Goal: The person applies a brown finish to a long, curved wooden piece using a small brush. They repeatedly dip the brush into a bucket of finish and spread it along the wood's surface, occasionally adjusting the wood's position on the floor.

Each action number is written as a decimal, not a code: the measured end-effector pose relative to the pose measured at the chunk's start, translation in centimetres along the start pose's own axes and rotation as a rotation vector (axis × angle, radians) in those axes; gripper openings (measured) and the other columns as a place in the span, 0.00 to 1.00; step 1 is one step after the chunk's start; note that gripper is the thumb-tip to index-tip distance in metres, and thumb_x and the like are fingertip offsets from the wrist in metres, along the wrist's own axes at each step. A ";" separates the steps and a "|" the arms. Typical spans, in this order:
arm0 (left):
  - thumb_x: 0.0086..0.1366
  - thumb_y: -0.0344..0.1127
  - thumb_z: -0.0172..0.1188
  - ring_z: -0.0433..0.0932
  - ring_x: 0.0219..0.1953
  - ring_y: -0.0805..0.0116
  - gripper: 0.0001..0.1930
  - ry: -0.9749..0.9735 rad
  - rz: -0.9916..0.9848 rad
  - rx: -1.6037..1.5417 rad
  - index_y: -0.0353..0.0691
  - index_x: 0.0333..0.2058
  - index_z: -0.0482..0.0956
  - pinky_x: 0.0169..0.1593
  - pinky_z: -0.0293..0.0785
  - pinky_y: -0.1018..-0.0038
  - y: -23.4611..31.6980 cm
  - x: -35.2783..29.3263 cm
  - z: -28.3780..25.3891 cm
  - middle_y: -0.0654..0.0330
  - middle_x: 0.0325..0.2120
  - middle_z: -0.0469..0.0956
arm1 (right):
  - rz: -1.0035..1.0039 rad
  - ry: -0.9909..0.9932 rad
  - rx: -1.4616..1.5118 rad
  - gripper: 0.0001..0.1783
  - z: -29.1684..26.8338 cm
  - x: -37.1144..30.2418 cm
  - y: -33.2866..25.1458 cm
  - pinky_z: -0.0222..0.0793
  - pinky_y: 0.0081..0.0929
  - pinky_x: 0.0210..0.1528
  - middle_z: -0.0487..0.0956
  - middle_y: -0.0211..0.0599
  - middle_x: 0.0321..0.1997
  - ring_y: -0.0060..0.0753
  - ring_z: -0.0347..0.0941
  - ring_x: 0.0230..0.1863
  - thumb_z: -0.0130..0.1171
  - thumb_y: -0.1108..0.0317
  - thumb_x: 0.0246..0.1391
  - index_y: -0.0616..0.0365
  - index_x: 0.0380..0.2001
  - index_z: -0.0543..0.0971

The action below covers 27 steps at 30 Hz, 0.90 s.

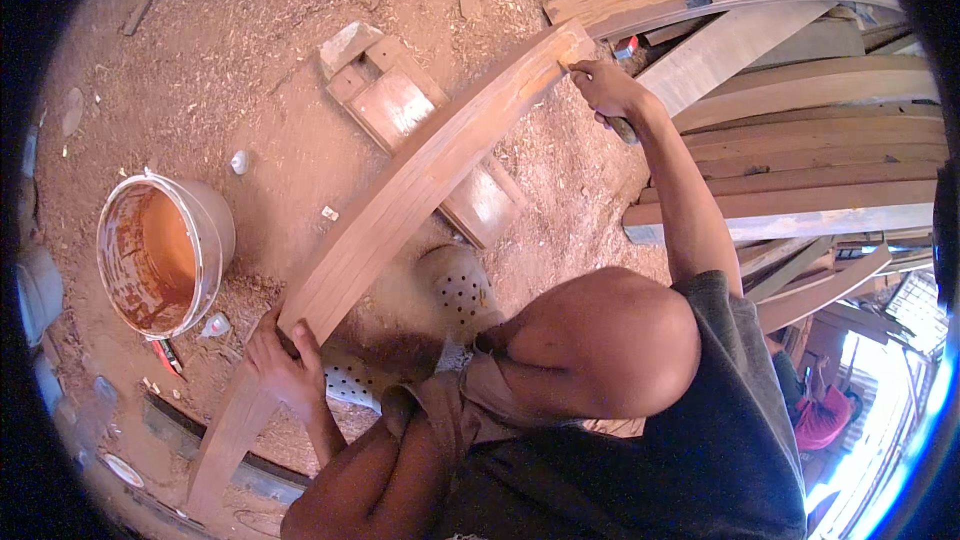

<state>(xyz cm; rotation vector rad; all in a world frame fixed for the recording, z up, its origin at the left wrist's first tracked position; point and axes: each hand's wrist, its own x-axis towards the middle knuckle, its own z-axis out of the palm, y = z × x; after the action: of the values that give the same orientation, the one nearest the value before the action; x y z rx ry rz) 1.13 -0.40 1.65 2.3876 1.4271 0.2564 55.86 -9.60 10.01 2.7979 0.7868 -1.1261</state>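
A long, curved wooden board (400,210) slants from the lower left to the upper middle, lying across a low wooden block. Orange-brown filler smears its far end. My left hand (285,360) grips the board near its lower end, thumb on the top face and fingers over the edge; a small dark spot shows beside the thumb. My right hand (608,92) is closed round the dark handle of what looks like a putty knife (624,130). Its tip meets the board's face by the smeared end; most of the blade is hidden.
A white bucket (222,230) with orange-brown residue inside stands at left, a red tool (167,357) beside it. The low wooden block (485,205) rests on shaving-strewn ground. Stacked curved boards (800,150) fill the right. Another person in red (825,418) is at far right.
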 end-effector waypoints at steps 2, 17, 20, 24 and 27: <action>0.69 0.51 0.53 0.75 0.51 0.47 0.23 -0.016 0.006 -0.010 0.39 0.52 0.77 0.56 0.64 0.52 0.2 0.1 -0.2 0.51 0.47 0.79 | 0.019 -0.055 0.000 0.24 0.4 -1.0 -1.2 0.68 0.32 0.15 0.73 0.38 0.19 0.31 0.71 0.13 0.45 0.58 0.68 0.61 0.59 0.73; 0.69 0.53 0.53 0.74 0.52 0.52 0.24 0.000 0.085 -0.099 0.42 0.54 0.75 0.56 0.63 0.56 -0.1 0.0 -0.5 0.54 0.46 0.77 | -0.114 -0.313 0.353 0.28 5.2 -14.0 -5.5 0.68 0.25 0.20 0.68 0.28 0.19 0.22 0.65 0.14 0.45 0.51 0.71 0.47 0.69 0.64; 0.70 0.53 0.52 0.74 0.51 0.52 0.24 -0.040 0.024 -0.076 0.41 0.54 0.75 0.57 0.62 0.55 -0.4 -0.1 -0.5 0.53 0.46 0.78 | -0.102 -0.139 0.695 0.30 6.7 -14.5 -0.6 0.67 0.25 0.21 0.65 0.26 0.19 0.22 0.65 0.16 0.46 0.51 0.71 0.46 0.71 0.60; 0.71 0.53 0.50 0.75 0.48 0.50 0.23 0.006 0.005 -0.082 0.40 0.50 0.77 0.55 0.63 0.57 -0.8 -0.6 0.6 0.52 0.42 0.78 | -0.114 0.013 0.972 0.30 5.9 -9.6 6.0 0.65 0.19 0.22 0.67 0.24 0.27 0.18 0.66 0.22 0.48 0.49 0.70 0.49 0.68 0.60; 0.71 0.54 0.49 0.75 0.46 0.49 0.24 0.057 -0.013 -0.054 0.39 0.48 0.78 0.54 0.63 0.56 -0.9 -0.6 1.0 0.51 0.40 0.78 | -0.233 0.153 0.832 0.28 4.8 -5.4 8.7 0.65 0.18 0.25 0.68 0.24 0.28 0.16 0.65 0.24 0.49 0.52 0.70 0.49 0.68 0.63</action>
<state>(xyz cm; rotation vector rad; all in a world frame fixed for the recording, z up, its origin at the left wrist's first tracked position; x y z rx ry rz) 0.47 -0.72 0.37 2.3447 1.4410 0.3580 53.49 -20.57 8.56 3.5655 0.8092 -1.5889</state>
